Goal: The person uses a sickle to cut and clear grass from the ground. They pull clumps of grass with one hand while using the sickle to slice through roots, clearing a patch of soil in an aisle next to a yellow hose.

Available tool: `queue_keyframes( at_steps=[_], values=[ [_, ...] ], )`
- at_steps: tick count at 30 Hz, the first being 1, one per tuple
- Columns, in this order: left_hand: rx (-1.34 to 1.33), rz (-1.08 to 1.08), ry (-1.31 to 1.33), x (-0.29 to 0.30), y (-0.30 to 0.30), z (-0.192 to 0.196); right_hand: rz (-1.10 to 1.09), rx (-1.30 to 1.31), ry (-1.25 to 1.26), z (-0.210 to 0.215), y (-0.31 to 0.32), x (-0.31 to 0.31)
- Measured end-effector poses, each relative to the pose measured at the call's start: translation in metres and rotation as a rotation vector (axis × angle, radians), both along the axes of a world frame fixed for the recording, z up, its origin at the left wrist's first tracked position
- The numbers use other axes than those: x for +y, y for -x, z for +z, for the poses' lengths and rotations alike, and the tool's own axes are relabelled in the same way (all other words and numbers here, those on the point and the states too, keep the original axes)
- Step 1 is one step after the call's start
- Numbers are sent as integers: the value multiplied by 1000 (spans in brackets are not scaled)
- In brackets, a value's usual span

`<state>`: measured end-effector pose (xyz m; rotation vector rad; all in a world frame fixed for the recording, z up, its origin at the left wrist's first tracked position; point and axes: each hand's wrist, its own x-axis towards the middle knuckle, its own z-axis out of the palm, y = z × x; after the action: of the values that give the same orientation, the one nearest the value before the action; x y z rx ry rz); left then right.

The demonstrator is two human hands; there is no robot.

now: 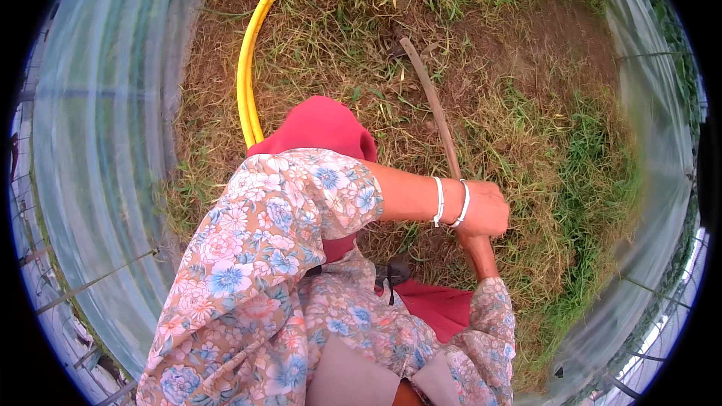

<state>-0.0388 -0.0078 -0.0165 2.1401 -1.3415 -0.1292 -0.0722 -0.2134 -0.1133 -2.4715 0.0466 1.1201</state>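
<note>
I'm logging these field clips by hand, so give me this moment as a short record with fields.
setting: grassy, partly bare ground between clear plastic sheeting walls
left hand: closed round a long wooden handle, white bangles on the wrist
right hand: hidden under the left; only its forearm shows
handle: slants away up the picture, far end lost in the grass
nearby: yellow hose curving along the ground
clothing: floral sleeves, red cloth

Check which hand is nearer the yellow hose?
Left. The left arm crosses over beside the yellow hose, but its hand grips the stick. The right hand is hidden beneath it.
</note>
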Motion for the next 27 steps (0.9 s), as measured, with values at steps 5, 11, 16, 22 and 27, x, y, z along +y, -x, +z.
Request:
queue_keyframes(
  at_steps=[5,11,16,22,27],
  values=[
    [37,12,-44,12,-3,-12,-156,30,176,97,14,-76],
    [38,42,-23,16,-2,-15,-291,-57,-22,63,25,-68],
    [-10,77,13,20,-4,-7,-655,61,-562,-5,-32,56],
    [-17,108,157,23,-10,-16,-944,-230,-1189,-11,-139,259],
    [24,93,54,35,-14,-5,-507,142,-562,-95,-40,235]
  ],
)
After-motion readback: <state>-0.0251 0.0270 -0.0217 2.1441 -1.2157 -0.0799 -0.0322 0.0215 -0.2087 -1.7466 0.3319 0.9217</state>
